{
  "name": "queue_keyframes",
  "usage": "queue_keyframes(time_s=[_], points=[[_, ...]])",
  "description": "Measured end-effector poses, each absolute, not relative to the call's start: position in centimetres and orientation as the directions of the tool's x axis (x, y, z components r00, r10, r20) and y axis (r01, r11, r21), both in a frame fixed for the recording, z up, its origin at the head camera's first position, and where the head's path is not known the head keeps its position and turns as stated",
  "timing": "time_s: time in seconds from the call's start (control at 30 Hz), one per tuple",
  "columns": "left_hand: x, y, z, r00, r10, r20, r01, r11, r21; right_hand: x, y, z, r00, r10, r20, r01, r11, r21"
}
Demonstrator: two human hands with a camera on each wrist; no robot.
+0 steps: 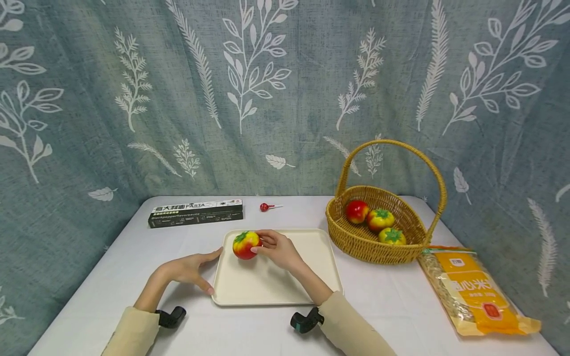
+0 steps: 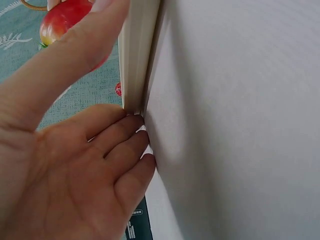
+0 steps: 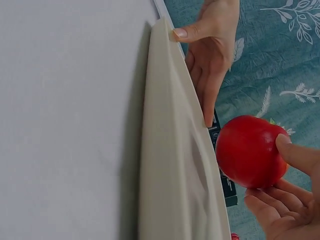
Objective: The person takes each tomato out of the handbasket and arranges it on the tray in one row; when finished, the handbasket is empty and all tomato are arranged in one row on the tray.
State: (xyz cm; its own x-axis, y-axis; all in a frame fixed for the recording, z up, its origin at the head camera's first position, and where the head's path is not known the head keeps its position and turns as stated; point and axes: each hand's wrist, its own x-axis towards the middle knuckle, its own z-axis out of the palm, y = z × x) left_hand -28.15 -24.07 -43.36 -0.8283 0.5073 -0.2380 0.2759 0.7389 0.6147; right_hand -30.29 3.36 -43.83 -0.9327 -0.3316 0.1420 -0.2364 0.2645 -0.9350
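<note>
My right hand (image 1: 281, 251) holds a red-and-yellow fruit with a green leafy top (image 1: 246, 245) over the left part of a cream rectangular tray (image 1: 285, 291). In the right wrist view the thumb presses one side of the red fruit (image 3: 250, 151) and the fingers lie under it. At the tray's left edge is my left hand (image 1: 187, 269), thumb near the front corner and fingers spread toward the back. The left wrist view shows the left fingertips (image 2: 136, 122) right at the tray's side (image 2: 137, 55), with the palm facing it.
A wicker basket (image 1: 371, 252) with a tall handle stands at the back right, holding several similar fruits (image 1: 380, 220). Beside it lies an orange-and-clear food bag (image 1: 483, 291). At the back are a black-and-white pasta box (image 1: 196, 213) and a red lollipop (image 1: 264, 207). A patterned curtain (image 1: 303, 99) hangs behind.
</note>
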Motion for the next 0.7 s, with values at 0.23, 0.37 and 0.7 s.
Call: queue_keyframes(time_s=[0.23, 0.37, 0.7], points=[[-28.4, -24.0, -43.4, -0.825, 0.515, -0.234, 0.290, 0.740, 0.608, -30.0, 2.4, -44.7, -0.930, -0.337, 0.143, -0.247, 0.288, -0.925], [-28.5, -24.1, -43.5, -0.823, 0.516, -0.238, 0.292, 0.743, 0.602, -29.7, 1.9, -44.9, -0.925, -0.351, 0.144, -0.256, 0.297, -0.920], [-28.4, -24.2, -43.6, -0.824, 0.516, -0.235, 0.289, 0.739, 0.608, -30.1, 2.2, -45.3, -0.869, -0.449, 0.206, -0.363, 0.299, -0.882]])
